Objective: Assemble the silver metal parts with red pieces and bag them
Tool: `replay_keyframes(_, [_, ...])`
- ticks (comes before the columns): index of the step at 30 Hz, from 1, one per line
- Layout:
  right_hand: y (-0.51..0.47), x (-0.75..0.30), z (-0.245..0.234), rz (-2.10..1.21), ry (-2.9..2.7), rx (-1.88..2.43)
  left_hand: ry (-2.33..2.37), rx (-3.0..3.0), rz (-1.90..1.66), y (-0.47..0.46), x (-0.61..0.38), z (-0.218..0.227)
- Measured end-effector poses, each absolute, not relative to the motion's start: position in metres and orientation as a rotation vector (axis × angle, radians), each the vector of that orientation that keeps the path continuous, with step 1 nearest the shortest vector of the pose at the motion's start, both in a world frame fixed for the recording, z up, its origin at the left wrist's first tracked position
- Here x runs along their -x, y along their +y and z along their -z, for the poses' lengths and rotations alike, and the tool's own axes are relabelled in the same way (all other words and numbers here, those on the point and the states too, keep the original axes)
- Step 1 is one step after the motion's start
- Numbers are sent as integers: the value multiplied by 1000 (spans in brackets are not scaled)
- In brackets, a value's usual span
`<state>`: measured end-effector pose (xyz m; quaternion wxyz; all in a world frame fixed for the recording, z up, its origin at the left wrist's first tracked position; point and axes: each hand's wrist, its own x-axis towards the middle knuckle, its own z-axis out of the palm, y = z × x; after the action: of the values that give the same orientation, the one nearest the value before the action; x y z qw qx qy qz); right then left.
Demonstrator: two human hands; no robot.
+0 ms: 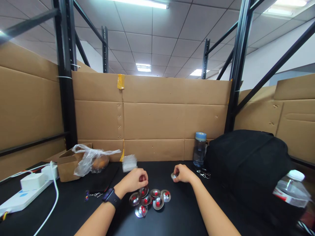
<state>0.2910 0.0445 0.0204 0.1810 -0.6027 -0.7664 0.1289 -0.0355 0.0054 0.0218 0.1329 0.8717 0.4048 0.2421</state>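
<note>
Silver discs (pixel 158 198) | round, shiny | red patches mid-face | most clustered

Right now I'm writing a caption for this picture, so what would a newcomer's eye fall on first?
Probably the cluster of shiny metal discs with red marks, low in the middle on the black tabletop, with the left hand at its far side. The right hand draws notice next, holding a single disc to the right of the cluster. Then comes the bulky black bag on the right.
</note>
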Motion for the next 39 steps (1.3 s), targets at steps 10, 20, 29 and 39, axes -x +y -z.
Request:
replay_keyframes(10, [41,-283,-20,-251,-2200,1563,1008,-2465,-462,-4,28,-21])
replay_keyframes(20, [8,-219,-32,-474,-2138,880,1162,-2258,-1153,-6,13,-32])
replay_keyframes(29, [-6,-182,-21,-508,-2029,902,915,-1632,-1343,4,-7,-16])
replay_keyframes(39, [-3,-188,-18,-1004,-1914,725,763,-1572,-1236,10,-5,-7])
